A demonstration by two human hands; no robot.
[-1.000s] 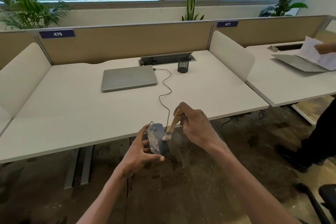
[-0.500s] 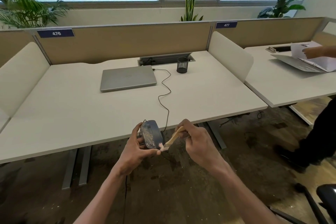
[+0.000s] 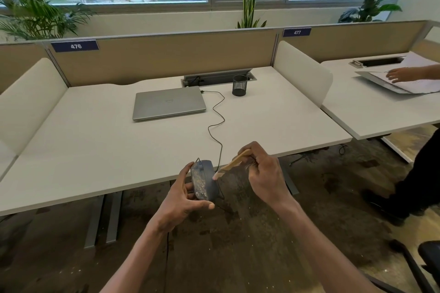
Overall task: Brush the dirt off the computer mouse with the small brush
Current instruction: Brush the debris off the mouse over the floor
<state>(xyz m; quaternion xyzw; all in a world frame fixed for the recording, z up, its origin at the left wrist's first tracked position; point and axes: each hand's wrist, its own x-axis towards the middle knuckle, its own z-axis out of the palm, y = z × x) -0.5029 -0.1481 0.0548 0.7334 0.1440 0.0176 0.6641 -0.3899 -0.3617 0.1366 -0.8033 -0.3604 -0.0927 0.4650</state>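
While the left hand [image 3: 179, 200] grips the computer mouse [image 3: 204, 182] off the desk [image 3: 95, 140] edge at 6 o'clock, right hand [image 3: 264, 173] pinches the small brush [image 3: 232, 164], bristles touching. Dirt [image 3: 199, 183] remains along its left side; brushing judged partway.

One mouse [image 3: 205, 183], one brush [image 3: 232, 165], one laptop [image 3: 168, 102], three plants [image 3: 250, 7].

hidden: brush [image 3: 234, 164] handle end inside right hand [image 3: 264, 179] | cut off: second person [image 3: 409, 173] at right edge
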